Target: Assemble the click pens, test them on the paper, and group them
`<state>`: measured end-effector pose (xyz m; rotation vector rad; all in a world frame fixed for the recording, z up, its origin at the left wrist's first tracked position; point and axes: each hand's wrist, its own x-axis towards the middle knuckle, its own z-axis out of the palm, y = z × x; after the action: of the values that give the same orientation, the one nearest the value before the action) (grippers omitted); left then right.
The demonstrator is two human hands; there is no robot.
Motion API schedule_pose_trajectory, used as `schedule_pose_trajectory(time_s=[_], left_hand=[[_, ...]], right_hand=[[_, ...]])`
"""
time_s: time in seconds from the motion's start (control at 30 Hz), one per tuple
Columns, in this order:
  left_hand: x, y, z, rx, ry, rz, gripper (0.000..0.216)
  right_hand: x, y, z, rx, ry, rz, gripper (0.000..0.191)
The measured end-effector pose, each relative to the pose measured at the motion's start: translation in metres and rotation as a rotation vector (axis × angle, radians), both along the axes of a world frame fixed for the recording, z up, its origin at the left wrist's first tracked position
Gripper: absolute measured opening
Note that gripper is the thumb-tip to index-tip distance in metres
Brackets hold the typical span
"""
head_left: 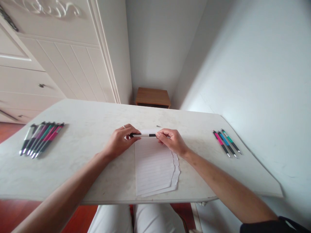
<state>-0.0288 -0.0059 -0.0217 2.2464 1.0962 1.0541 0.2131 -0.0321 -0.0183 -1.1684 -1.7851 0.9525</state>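
A white pen with black ends (145, 135) lies level between my two hands, just above the far end of some lined paper sheets (154, 168) with a torn right edge. My left hand (123, 139), a ring on one finger, is closed on the pen's clip end. The fingers of my right hand (171, 139) pinch its black grip end and hide the tip. Just beyond the hands, a tiny dark piece (158, 126) lies on the table; it is too small to name.
On the white table (97, 116), several pens (41, 139) lie side by side at the left. To the right are a pink pen (221, 142), a blue pen (227, 142) and a green pen (230, 140). A wall borders the right side; a wooden box-like stand (153, 95) is behind.
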Motion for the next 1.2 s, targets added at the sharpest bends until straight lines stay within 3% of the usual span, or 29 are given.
schedule_pose_trajectory(time_s=[0.33, 0.5, 0.63, 0.73, 1.2], left_hand=[[-0.001, 0.000, -0.004, -0.135, 0.012, 0.044, 0.024], [-0.001, 0.001, -0.001, -0.155, -0.045, 0.088, 0.029], [0.000, 0.001, 0.001, -0.162, -0.066, 0.088, 0.028], [0.000, 0.000, 0.001, -0.169, -0.053, 0.083, 0.028], [0.002, -0.003, 0.004, -0.073, -0.046, 0.084, 0.024]], right_hand=[[0.002, 0.005, -0.001, -0.011, 0.157, -0.059, 0.034], [0.004, 0.009, -0.008, 0.044, 0.177, -0.016, 0.052], [0.004, 0.009, -0.008, 0.178, 0.085, 0.007, 0.025], [0.003, 0.008, -0.005, 0.228, 0.051, -0.002, 0.015], [0.000, 0.001, 0.005, 0.199, -0.003, 0.037, 0.023]])
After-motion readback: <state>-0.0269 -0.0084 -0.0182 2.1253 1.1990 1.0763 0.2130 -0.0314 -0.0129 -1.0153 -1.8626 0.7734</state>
